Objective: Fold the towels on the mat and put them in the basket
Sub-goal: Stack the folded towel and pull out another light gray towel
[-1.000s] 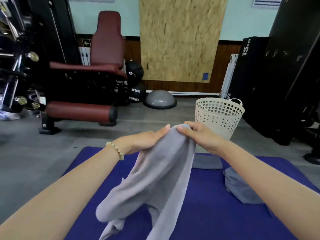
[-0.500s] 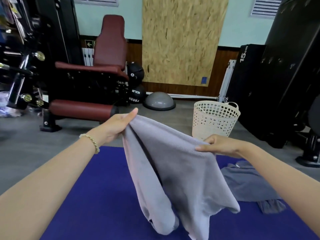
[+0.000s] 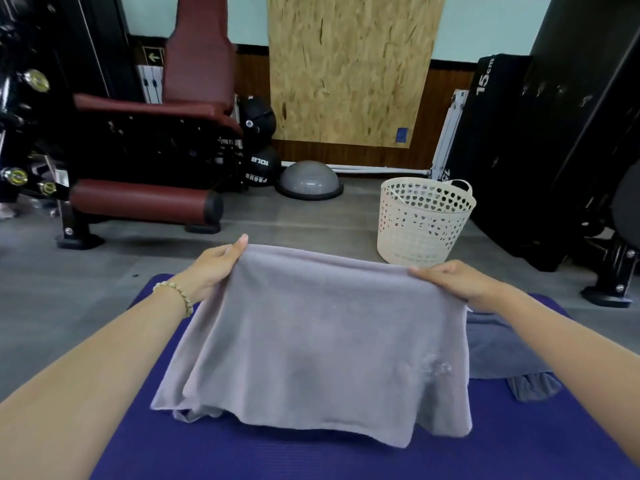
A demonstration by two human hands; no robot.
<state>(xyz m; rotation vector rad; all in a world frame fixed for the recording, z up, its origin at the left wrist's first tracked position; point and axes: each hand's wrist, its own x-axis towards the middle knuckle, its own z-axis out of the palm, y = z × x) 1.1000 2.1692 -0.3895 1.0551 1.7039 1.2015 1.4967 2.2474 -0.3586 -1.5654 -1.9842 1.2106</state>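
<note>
A gym floor of grey boards is stretching back to a wall with a chipboard panel (image 3: pixel 353 67), and a blue mat (image 3: pixel 277 452) is lying across the foreground. A maroon-padded exercise machine (image 3: pixel 152 140) is standing at the left, with black medicine balls (image 3: pixel 259 143) and a grey balance dome (image 3: pixel 310 180) beside it near the wall. A cream perforated basket (image 3: pixel 424 225) is sitting on the floor just past the mat's far edge, to the right. The left hand (image 3: pixel 216 268), with a beaded bracelet (image 3: pixel 176 296) at the wrist, is pinching one top corner of a light grey towel (image 3: pixel 322 344), and the right hand (image 3: pixel 457 282) is gripping the other top corner. The towel is hanging spread between them, its lower edge draping onto the mat. A darker grey towel (image 3: pixel 502 355) is lying crumpled on the mat under the right forearm, partly hidden behind the held one.
</note>
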